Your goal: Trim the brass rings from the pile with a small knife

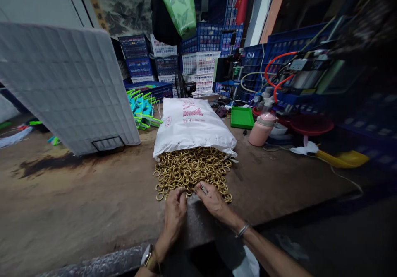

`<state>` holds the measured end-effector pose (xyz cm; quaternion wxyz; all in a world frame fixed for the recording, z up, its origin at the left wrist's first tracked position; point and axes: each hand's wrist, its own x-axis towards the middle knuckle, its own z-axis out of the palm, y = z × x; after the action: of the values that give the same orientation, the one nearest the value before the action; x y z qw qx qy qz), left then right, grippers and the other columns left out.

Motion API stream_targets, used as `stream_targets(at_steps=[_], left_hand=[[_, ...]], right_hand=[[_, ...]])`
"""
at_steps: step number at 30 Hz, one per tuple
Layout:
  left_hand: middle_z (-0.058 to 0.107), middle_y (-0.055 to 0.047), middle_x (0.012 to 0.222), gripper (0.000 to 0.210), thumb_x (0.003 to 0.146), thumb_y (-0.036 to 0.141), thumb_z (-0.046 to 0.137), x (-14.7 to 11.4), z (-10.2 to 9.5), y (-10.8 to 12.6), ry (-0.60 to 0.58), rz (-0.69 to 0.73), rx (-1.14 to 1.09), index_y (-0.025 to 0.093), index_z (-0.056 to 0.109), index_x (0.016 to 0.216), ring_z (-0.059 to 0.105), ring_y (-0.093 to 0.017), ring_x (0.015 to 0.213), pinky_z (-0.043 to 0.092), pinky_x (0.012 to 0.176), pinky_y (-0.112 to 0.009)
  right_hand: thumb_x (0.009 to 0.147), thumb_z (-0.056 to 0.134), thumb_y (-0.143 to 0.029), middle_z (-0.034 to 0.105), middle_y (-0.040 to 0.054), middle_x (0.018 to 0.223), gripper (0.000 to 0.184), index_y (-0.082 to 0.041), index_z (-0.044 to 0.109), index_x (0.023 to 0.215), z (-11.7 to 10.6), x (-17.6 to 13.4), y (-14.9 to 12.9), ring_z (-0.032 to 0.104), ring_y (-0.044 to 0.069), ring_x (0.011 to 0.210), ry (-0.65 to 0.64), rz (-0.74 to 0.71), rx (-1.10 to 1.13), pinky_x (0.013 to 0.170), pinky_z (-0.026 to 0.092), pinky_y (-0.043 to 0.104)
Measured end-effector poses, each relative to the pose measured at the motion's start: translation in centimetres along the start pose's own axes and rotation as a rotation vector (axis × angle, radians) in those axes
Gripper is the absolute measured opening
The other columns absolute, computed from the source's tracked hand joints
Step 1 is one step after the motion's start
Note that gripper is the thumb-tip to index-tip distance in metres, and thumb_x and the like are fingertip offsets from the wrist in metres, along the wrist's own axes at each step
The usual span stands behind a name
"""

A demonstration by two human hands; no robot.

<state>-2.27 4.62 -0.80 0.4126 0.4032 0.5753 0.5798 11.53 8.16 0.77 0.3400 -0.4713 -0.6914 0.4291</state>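
Observation:
A heap of brass-coloured rings (186, 167) spills from the open mouth of a white woven sack (194, 124) with red print. My left hand (175, 208) is at the heap's near edge, thumb and fingers pinched together; whatever is between the fingertips is too small to make out. Close beside it, my right hand (214, 201) is closed, and a short, thin silvery tool (204, 189) sticks up between its thumb and forefinger. The tool's exact kind is unclear. Both hands are at the near side of the brown worktable (102, 210).
A tall pale ribbed panel (62, 82) stands left, near green and turquoise plastic pieces (144, 107). Right of the sack are a green tray (242, 117), a pink bottle (261, 130), a red dish (312, 124) and a yellow scoop (345, 158). Stacked crates (201, 63) rise behind.

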Motion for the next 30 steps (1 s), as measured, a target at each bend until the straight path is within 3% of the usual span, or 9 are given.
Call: stream_targets(at_steps=[2, 4, 8, 10, 16, 20, 26, 30], left_hand=[[0.061, -0.004, 0.079, 0.015, 0.063, 0.015, 0.063, -0.1, -0.1, 0.4, 0.050, 0.119, 0.059, 0.022, 0.069, 0.075, 0.051, -0.020, 0.082, 0.037, 0.080, -0.027], [0.062, -0.004, 0.081, 0.019, 0.063, 0.015, 0.064, -0.4, -0.1, 0.8, 0.031, 0.116, 0.021, 0.022, 0.068, 0.081, 0.052, -0.020, 0.081, 0.037, 0.079, -0.027], [0.062, -0.003, 0.071, 0.009, 0.067, 0.019, 0.061, -1.3, 0.2, 1.4, -0.174, 0.074, -0.027, 0.019, 0.067, 0.074, 0.053, -0.018, 0.070, 0.039, 0.070, -0.025], [0.061, -0.002, 0.066, 0.006, 0.069, 0.021, 0.060, -1.8, 0.2, 1.4, -0.215, 0.088, -0.004, 0.019, 0.066, 0.068, 0.052, -0.017, 0.067, 0.039, 0.068, -0.024], [0.060, -0.001, 0.065, 0.007, 0.071, 0.024, 0.059, -3.3, -0.4, 0.9, -0.139, 0.088, -0.003, 0.019, 0.063, 0.068, 0.052, -0.016, 0.066, 0.038, 0.067, -0.024], [0.056, 0.001, 0.060, 0.010, 0.071, 0.026, 0.058, -4.2, -0.8, 1.1, -0.090, 0.057, -0.010, 0.018, 0.061, 0.066, 0.049, -0.014, 0.060, 0.037, 0.062, -0.022], [0.049, 0.004, 0.049, 0.019, 0.064, 0.035, 0.065, -5.2, -1.1, 1.4, -0.069, -0.148, -0.170, 0.017, 0.057, 0.064, 0.044, -0.009, 0.046, 0.032, 0.045, -0.019], [0.039, 0.010, 0.040, 0.031, 0.065, 0.046, 0.062, -5.7, -1.4, 1.4, -0.210, -0.335, -0.233, 0.018, 0.051, 0.071, 0.028, -0.004, 0.031, 0.021, 0.034, -0.017]], right_hand=[[0.078, 0.042, -0.040, 0.037, -0.0053, 0.056, 0.028, -0.017, 0.046, 0.062, -0.2, -0.1, -0.1, 0.035, 0.009, 0.055, -0.042, 0.012, 0.020, 0.054, 0.031, 0.021], [0.077, 0.045, -0.039, 0.038, -0.0051, 0.056, 0.027, -0.017, 0.046, 0.062, -0.2, -0.3, -0.1, 0.035, 0.009, 0.055, -0.055, 0.035, 0.041, 0.054, 0.030, 0.020], [0.075, 0.049, -0.039, 0.040, -0.0052, 0.056, 0.026, -0.016, 0.049, 0.063, 0.1, -0.9, -0.1, 0.035, 0.008, 0.055, -0.098, 0.078, 0.093, 0.051, 0.029, 0.019], [0.075, 0.051, -0.040, 0.040, -0.0057, 0.054, 0.027, -0.016, 0.050, 0.063, 0.2, -1.2, -0.3, 0.034, 0.007, 0.053, -0.109, 0.101, 0.122, 0.049, 0.029, 0.019], [0.077, 0.044, -0.036, 0.034, -0.0083, 0.045, 0.026, -0.019, 0.042, 0.059, 0.7, -2.3, -0.9, 0.030, 0.006, 0.042, -0.160, 0.168, 0.242, 0.043, 0.026, 0.018], [0.079, 0.041, -0.033, 0.040, -0.0072, 0.047, 0.022, -0.018, 0.045, 0.063, 1.4, -2.7, -0.4, 0.033, 0.006, 0.043, -0.160, 0.135, 0.207, 0.045, 0.029, 0.018], [0.077, 0.045, -0.033, 0.044, -0.0057, 0.054, 0.020, -0.017, 0.048, 0.064, 2.0, -3.3, -0.6, 0.039, 0.008, 0.052, -0.119, 0.066, 0.106, 0.051, 0.034, 0.018], [0.072, 0.047, -0.028, 0.042, -0.0061, 0.053, 0.015, -0.017, 0.047, 0.062, 2.0, -3.6, -1.3, 0.037, 0.008, 0.052, -0.084, 0.056, 0.036, 0.050, 0.031, 0.018]])
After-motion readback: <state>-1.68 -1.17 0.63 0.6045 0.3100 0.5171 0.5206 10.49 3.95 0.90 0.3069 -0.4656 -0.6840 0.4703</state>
